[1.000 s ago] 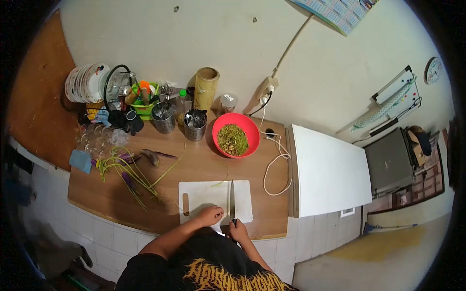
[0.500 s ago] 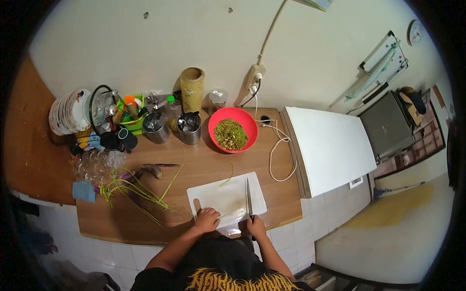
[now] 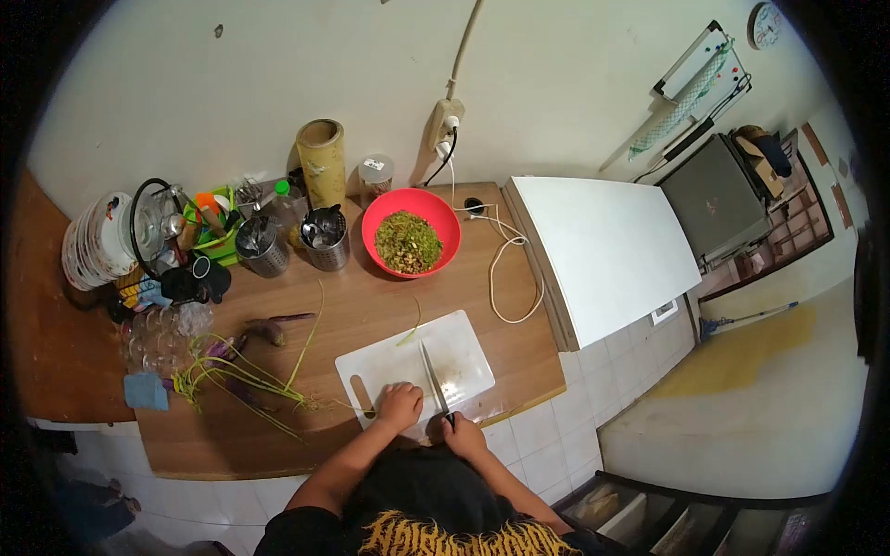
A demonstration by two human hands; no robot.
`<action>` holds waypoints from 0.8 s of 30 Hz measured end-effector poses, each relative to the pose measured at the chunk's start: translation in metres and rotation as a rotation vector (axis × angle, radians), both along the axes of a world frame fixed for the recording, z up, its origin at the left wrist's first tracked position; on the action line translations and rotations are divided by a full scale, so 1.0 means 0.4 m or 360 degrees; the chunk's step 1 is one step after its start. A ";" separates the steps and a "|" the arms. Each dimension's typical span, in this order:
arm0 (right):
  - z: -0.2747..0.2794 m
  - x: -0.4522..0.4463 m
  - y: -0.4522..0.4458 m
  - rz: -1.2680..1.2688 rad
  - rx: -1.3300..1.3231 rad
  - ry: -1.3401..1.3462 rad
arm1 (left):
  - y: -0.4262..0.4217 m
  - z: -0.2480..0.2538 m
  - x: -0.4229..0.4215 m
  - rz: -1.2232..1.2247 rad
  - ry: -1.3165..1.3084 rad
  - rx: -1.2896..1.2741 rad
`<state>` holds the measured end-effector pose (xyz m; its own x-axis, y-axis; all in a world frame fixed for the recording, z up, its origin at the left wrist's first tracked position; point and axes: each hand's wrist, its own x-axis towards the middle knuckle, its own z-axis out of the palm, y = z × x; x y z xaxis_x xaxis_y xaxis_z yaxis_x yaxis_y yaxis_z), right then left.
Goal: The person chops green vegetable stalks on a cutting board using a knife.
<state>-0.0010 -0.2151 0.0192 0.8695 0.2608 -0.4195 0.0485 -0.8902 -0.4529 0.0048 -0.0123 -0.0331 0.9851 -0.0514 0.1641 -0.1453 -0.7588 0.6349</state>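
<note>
1. One red bowl (image 3: 448,215) on the bench (image 3: 232,443), directly beyond the fingers and past the far edge of the cutting board (image 3: 468,347); contents: finely chopped green and brown pieces (image 3: 408,243).
2. Right hand (image 3: 464,437): fingers closed round the dark handle of the knife (image 3: 433,373), whose blade lies over the board, tip pointing away from the fingers.
3. Left hand (image 3: 401,406): fingers bent, resting on the near part of the board, left of the knife; whether they grip anything cannot be told.
4. Two perforated metal holders, beyond and left of the fingers: left holder (image 3: 269,259) and right holder (image 3: 331,256), each containing utensils.
5. Green basket (image 3: 222,248), farther left of the fingers than both holders; contents include an orange item.
6. Clear lidded jar (image 3: 376,181), beyond the fingers, near the bowl; lid label too small to read. Bottle (image 3: 291,211), green-capped, between the green basket and the bamboo-like cylinder (image 3: 323,171).
7. Long green stalks (image 3: 250,372) and purple vegetables (image 3: 222,350), well left of the fingers.
8. Black shirt (image 3: 408,491), on the near side of the fingers; its yellow stylised lettering (image 3: 454,536) cannot be read with certainty.
</note>
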 end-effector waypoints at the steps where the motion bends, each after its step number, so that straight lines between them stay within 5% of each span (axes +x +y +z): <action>1: 0.002 0.000 0.002 -0.0039 -0.0009 -0.0008 | 0.001 0.002 0.002 -0.0010 0.0006 0.0004; 24: -0.006 0.020 0.001 -0.0099 -0.0124 0.0133 | -0.023 0.017 0.064 -0.0146 -0.0026 -0.0001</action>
<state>0.0070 -0.2146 0.0169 0.8441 0.1712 -0.5082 -0.0431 -0.9229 -0.3826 0.0305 -0.0217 -0.0264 0.9734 -0.1414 0.1802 -0.2248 -0.7414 0.6323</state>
